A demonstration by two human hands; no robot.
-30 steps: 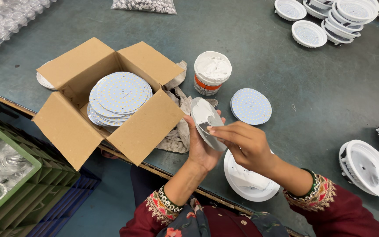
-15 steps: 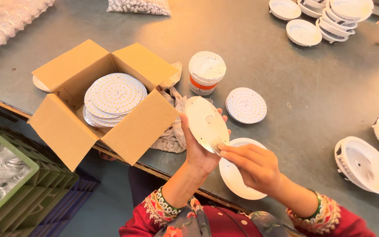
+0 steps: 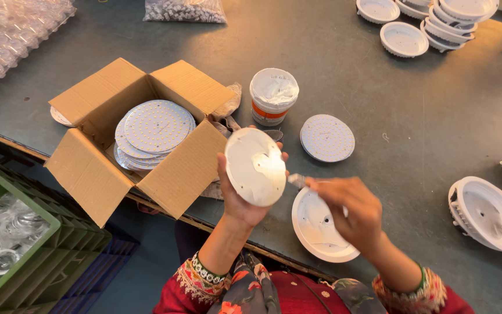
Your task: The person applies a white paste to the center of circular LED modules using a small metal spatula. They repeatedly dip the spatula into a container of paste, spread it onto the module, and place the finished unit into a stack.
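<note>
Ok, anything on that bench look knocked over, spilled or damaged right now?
Nothing stands out. The left hand holds a round white disc upright over the table edge. The right hand holds a small tool beside it, above a white housing. The tub stands upright, and discs lie stacked in the cardboard box.

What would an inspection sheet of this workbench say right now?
Surface: grey table, scuffed.
Job's things: round white disc held up in the left hand; right hand holds a small tool to its edge, over a white round housing.
Clutter: open cardboard box with a stack of dotted round boards; one loose board; white tub; more housings.
Grippers: both hands busy.
Cables: nothing seen.
Surroundings: green crate of plastic-wrapped rings below the table edge.
</note>
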